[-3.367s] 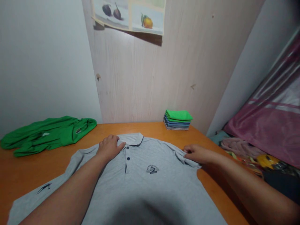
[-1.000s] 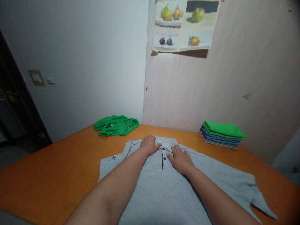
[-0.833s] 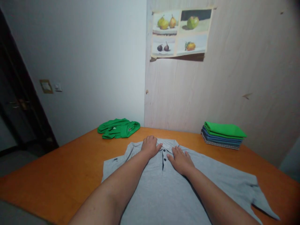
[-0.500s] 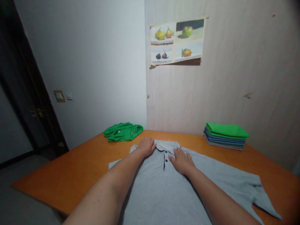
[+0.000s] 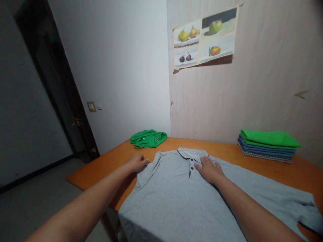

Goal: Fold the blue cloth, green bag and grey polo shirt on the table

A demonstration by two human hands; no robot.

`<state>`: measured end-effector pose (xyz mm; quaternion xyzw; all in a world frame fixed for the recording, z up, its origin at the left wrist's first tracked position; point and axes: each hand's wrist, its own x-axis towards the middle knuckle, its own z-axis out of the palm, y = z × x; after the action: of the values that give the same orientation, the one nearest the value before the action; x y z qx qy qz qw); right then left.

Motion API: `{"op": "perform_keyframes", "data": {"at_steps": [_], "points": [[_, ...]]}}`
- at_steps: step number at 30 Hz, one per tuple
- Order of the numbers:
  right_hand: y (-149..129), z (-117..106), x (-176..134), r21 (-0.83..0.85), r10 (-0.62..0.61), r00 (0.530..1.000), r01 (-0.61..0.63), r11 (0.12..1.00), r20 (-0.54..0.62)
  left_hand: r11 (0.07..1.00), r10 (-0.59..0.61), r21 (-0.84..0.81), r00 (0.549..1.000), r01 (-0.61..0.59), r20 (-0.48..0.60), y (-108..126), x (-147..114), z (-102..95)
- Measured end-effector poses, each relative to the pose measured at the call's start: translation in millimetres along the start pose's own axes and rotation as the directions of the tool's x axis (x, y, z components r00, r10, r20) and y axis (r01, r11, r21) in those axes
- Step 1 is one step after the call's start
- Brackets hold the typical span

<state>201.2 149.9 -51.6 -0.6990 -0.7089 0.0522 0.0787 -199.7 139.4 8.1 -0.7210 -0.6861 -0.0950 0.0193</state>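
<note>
A grey polo shirt [image 5: 171, 191] lies spread on the table, its collar at the far end and dark buttons on the placket. My left hand [image 5: 137, 163] is closed at the edge of the shirt's left sleeve, pinching the fabric there. Flat on the chest beside the placket rests my right hand [image 5: 210, 170], fingers stretched out and holding nothing. The right sleeve reaches across to the right edge of the view, and the shirt's lower part hangs over the near table edge at left.
The orange-brown table [image 5: 111, 161] stands against the wall. A crumpled green garment [image 5: 148, 138] lies at its back left corner. At the back right sits a stack of folded clothes [image 5: 267, 144], bright green on top. A fruit picture sheet [image 5: 204, 40] hangs on the wall.
My left hand has moved left from beside the collar to the left sleeve and closed on it. My right hand stays on the chest. The view has turned left.
</note>
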Motion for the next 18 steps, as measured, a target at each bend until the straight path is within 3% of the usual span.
{"op": "perform_keyframes", "data": {"at_steps": [7,14,18], "points": [[2.7,2.0,2.4,-0.013,-0.007,1.0,0.007,1.0,-0.008,0.999,-0.008,-0.05,0.998,0.004,-0.065,3.8,-44.0,12.8],[4.9,3.0,2.5,-0.028,-0.013,1.0,0.013,1.0,-0.016,0.968,-0.249,-0.013,0.955,0.25,-0.159,-18.3,-44.5,-3.1],[5.4,3.1,4.1,-0.029,-0.014,1.0,0.013,0.999,-0.013,0.947,-0.306,0.034,0.932,0.318,-0.196,-27.0,-42.1,-12.0]]}}
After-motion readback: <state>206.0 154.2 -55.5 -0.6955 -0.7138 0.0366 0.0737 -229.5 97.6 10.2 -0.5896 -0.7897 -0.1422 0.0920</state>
